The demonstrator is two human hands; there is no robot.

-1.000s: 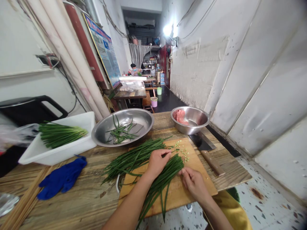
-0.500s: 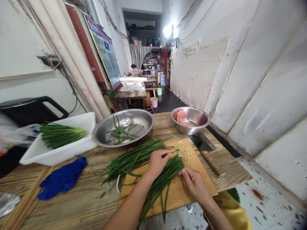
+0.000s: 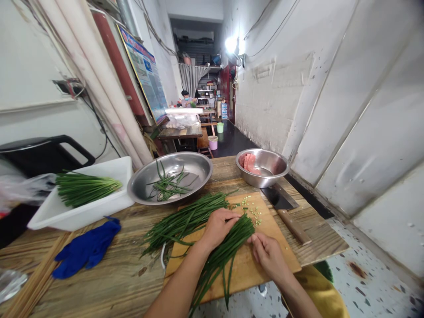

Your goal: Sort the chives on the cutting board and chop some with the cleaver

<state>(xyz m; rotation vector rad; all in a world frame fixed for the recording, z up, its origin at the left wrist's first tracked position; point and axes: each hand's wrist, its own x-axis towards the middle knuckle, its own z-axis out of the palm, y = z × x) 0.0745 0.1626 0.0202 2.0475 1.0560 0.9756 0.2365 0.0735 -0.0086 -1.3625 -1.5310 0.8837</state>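
Observation:
A bunch of green garlic chives point(image 3: 228, 247) lies slantwise on the wooden cutting board point(image 3: 281, 247), cut ends toward the far right. My left hand point(image 3: 218, 227) lies along its far side, fingers together and fingertips at the top edge of the cut ends. On the near side my right hand point(image 3: 268, 251) is closed, its thumb and forefinger pinching at the bunch's end. Behind my left hand is a second pile of chives point(image 3: 188, 218), partly off the board. Small pale chopped pieces point(image 3: 255, 212) are scattered past the cut ends.
A cleaver point(image 3: 293, 225) rests right of the board. Behind stand a steel bowl point(image 3: 265, 180) with pink sliced meat and a wide steel basin point(image 3: 142, 187) with loose chives. A white tub point(image 3: 82, 218) of chives, a blue glove point(image 3: 88, 249) and wooden sticks point(image 3: 39, 276) are left. A person point(image 3: 187, 99) sits far back.
My left hand's fingertips have shifted slightly right and down, onto the bunch's end. My right hand and the chives stay nearly where they were.

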